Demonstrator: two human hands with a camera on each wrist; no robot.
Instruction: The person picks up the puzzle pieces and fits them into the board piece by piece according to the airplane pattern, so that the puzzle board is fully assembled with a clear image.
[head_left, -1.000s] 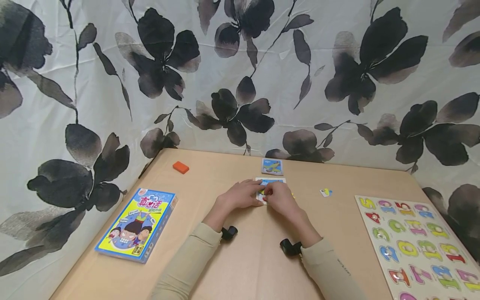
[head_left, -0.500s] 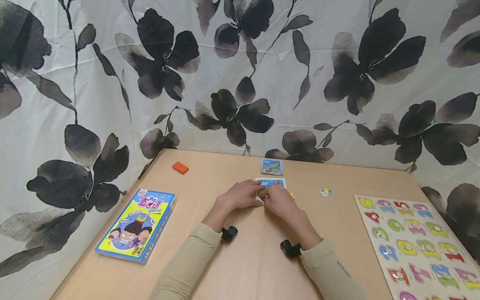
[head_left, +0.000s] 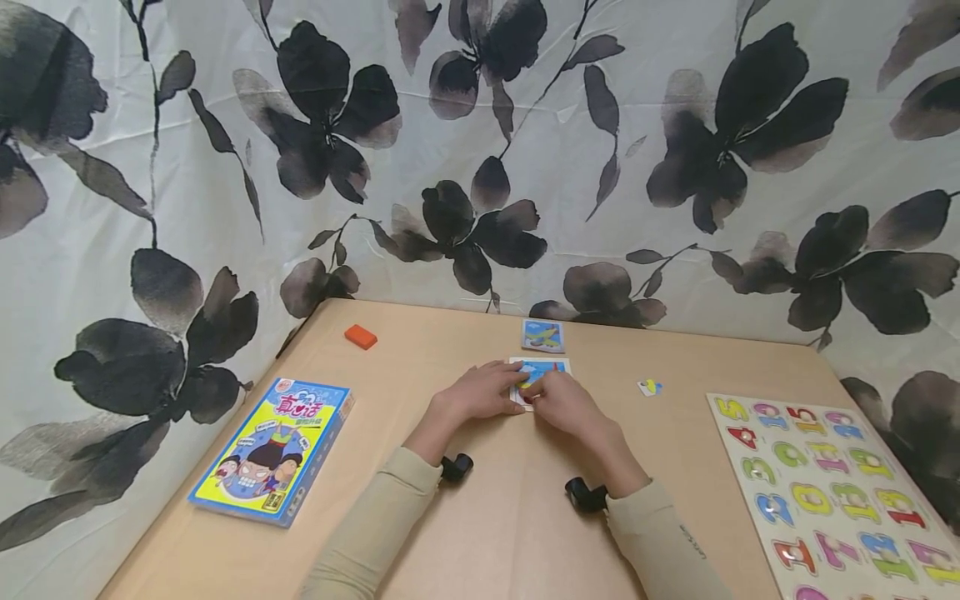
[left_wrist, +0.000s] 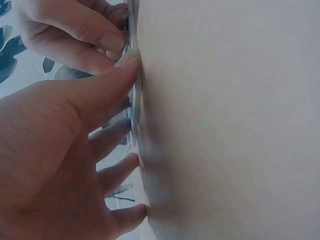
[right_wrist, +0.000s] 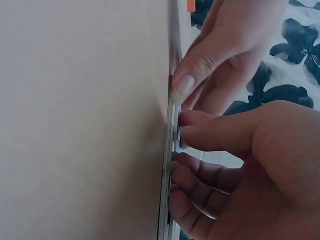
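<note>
In the head view a small picture puzzle (head_left: 542, 364) with a white border and blue picture lies flat at the table's middle. My left hand (head_left: 483, 390) lies across its left side. In the left wrist view that hand's thumb (left_wrist: 129, 62) presses the puzzle's near edge, and its other fingers spread, fairly straight. My right hand (head_left: 567, 404) works over the puzzle's lower right, its fingers curled. Its thumb (right_wrist: 200, 135) and forefinger meet at the puzzle's surface in the right wrist view, pinching what seems a small puzzle piece, mostly hidden by the fingers.
Behind the puzzle lies a similar blue picture card (head_left: 543, 335). A loose yellow, blue and white piece (head_left: 649, 387) lies to the right. A large number board (head_left: 832, 492) fills the right side. A blue-yellow box (head_left: 270, 450) and an orange block (head_left: 361, 337) are at left.
My right hand's fingers have shifted over the puzzle, first leftward, then slightly back right. The yellow bit seen beside that hand is now hidden. My left hand has stayed in place.
</note>
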